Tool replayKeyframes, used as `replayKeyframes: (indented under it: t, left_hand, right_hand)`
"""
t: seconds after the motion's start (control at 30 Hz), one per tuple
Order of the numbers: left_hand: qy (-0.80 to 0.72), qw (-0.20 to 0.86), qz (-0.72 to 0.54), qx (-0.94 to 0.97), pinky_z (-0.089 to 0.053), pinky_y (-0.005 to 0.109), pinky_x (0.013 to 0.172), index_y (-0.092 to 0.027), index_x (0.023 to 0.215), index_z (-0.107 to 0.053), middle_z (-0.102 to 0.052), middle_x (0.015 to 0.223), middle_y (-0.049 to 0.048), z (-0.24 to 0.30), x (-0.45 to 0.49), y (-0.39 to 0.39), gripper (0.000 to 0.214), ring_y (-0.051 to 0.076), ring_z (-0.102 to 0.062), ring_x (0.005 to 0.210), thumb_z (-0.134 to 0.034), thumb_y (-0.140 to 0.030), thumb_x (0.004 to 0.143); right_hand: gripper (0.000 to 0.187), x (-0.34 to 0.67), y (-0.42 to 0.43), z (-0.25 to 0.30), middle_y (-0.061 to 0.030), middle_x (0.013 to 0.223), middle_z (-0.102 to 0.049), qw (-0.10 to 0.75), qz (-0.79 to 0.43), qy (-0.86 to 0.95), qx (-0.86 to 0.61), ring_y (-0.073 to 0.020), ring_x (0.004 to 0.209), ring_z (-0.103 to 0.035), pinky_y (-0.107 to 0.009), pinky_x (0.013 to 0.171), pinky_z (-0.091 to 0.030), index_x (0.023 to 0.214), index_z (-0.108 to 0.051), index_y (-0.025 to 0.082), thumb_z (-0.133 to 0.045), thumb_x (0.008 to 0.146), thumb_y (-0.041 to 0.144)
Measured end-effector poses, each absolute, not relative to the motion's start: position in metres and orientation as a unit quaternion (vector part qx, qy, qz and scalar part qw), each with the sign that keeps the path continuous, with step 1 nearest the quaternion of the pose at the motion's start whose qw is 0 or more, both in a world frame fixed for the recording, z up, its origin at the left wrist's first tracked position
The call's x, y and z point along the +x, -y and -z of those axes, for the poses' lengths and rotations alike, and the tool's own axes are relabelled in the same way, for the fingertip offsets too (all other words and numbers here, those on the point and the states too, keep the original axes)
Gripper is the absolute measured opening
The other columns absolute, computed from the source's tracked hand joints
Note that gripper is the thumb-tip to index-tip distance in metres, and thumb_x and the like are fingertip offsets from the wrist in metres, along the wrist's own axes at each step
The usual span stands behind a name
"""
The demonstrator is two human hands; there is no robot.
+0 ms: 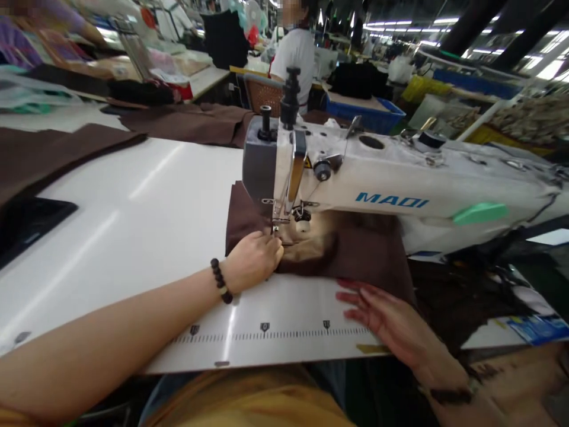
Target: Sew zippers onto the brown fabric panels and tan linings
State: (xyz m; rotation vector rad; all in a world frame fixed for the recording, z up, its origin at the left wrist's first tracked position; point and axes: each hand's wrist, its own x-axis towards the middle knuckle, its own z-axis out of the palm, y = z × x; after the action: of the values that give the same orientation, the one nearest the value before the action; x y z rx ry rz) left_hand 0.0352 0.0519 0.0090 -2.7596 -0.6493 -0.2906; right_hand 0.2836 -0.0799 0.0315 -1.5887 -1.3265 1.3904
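Observation:
A piece of dark brown fabric [368, 246] lies under the head of a white sewing machine [338, 154], with its left end showing past the needle area. Close by the presser foot [276, 228], my left hand [253, 261] has its fingers curled and closed on the fabric's near edge; the fingertips are partly hidden. My right hand [377, 314] lies at the near right edge of the cloth, fingers stretched out and a little apart, their tips touching or almost touching it. A lit patch brightens the cloth beside the needle.
The white table [178, 196] carries a printed ruler [265, 332] along its front edge. More brown fabric [191, 124] lies at the back and left, near a black object [35, 219]. Behind the machine are a blue crate [364, 112] and a person in white [296, 62].

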Motion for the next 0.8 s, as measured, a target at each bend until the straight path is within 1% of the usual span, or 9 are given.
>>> replayKeyframes:
  t: [0.1,0.17,0.23,0.3,0.37,0.47,0.57,0.67,0.8]
  left_hand:
    - [0.230,0.152,0.107,-0.955,-0.033,0.032,0.058,-0.013,0.075,-0.053,-0.054,0.072,0.0044,-0.010,0.041,-0.054,0.017,0.019,-0.050,0.064,-0.041,-0.010,0.087]
    - [0.232,0.154,0.109,-0.954,-0.033,0.032,0.058,-0.013,0.074,-0.053,-0.053,0.071,0.0047,-0.011,0.043,-0.055,0.018,0.019,-0.050,0.064,-0.041,-0.009,0.086]
    - [0.231,0.156,0.106,-0.955,-0.033,0.032,0.058,-0.012,0.075,-0.053,-0.053,0.071,0.0051,-0.011,0.044,-0.055,0.017,0.020,-0.050,0.065,-0.041,-0.009,0.086]
    - [0.231,0.161,0.102,-0.954,-0.033,0.032,0.058,-0.012,0.075,-0.053,-0.053,0.071,0.0052,-0.011,0.042,-0.054,0.018,0.019,-0.050,0.064,-0.040,-0.009,0.086]
    - [0.233,0.169,0.101,-0.952,-0.032,0.032,0.057,-0.012,0.076,-0.054,-0.053,0.071,0.0052,-0.010,0.038,-0.054,0.021,0.019,-0.049,0.063,-0.037,-0.009,0.088]
    - [0.239,0.174,0.101,-0.950,-0.031,0.032,0.056,-0.012,0.078,-0.054,-0.053,0.071,0.0052,-0.008,0.032,-0.053,0.025,0.018,-0.048,0.061,-0.032,-0.010,0.090]
    - [0.237,0.173,0.093,-0.952,-0.031,0.032,0.056,-0.011,0.080,-0.054,-0.054,0.074,0.0056,-0.007,0.030,-0.054,0.024,0.018,-0.048,0.063,-0.032,-0.011,0.090]
    - [0.233,0.167,0.086,-0.954,-0.032,0.032,0.056,-0.011,0.080,-0.054,-0.054,0.075,0.0058,-0.007,0.034,-0.055,0.021,0.019,-0.050,0.063,-0.035,-0.011,0.089]
    - [0.259,0.140,0.045,-0.955,-0.034,0.032,0.057,-0.011,0.080,-0.055,-0.055,0.076,0.0071,-0.016,0.041,-0.051,0.018,0.020,-0.052,0.066,-0.038,-0.009,0.087]
  right_hand:
    - [0.038,0.281,0.100,-0.061,-0.0117,0.106,-0.060,0.237,-0.664,0.481,-0.521,-0.0164,0.076,-0.062,-0.027,0.059,-0.052,0.108,-0.061,0.019,-0.046,0.087,0.047]
    - [0.035,0.274,0.098,-0.085,-0.0092,0.101,-0.063,0.225,-0.648,0.542,-0.486,-0.0143,0.069,-0.062,-0.025,0.056,-0.051,0.107,-0.061,0.022,-0.042,0.089,0.045]
    - [0.033,0.262,0.081,-0.099,-0.0064,0.090,-0.064,0.265,-0.490,0.651,-0.516,-0.0130,0.066,-0.061,-0.025,0.060,-0.051,0.107,-0.062,0.023,-0.038,0.092,0.040]
    - [0.031,0.245,0.054,-0.099,-0.0090,0.102,-0.062,0.266,-0.235,0.742,-0.568,-0.0198,0.090,-0.060,-0.035,0.081,-0.049,0.109,-0.061,0.020,-0.039,0.091,0.034]
    - [0.032,0.229,0.031,-0.086,-0.0121,0.117,-0.056,0.168,-0.087,0.792,-0.581,-0.0251,0.110,-0.050,-0.047,0.097,-0.037,0.116,-0.057,0.017,-0.037,0.092,0.024]
    - [0.033,0.218,0.022,-0.065,-0.0136,0.128,-0.048,-0.005,-0.028,0.832,-0.554,-0.0290,0.122,-0.038,-0.057,0.101,-0.027,0.121,-0.052,0.012,-0.038,0.090,0.016]
    - [0.030,0.221,0.030,-0.058,-0.0108,0.125,-0.051,-0.084,-0.063,0.828,-0.550,-0.0271,0.117,-0.045,-0.053,0.096,-0.035,0.116,-0.054,0.015,-0.039,0.091,0.019]
    - [0.028,0.225,0.027,-0.060,-0.0099,0.117,-0.057,-0.041,-0.037,0.795,-0.604,-0.0241,0.110,-0.050,-0.046,0.096,-0.037,0.113,-0.056,0.014,-0.039,0.092,0.022]
    - [0.033,0.226,0.006,-0.051,-0.0073,0.130,-0.047,0.012,-0.042,0.807,-0.590,-0.0230,0.122,-0.039,-0.049,0.099,-0.034,0.125,-0.045,0.018,-0.038,0.093,0.024]
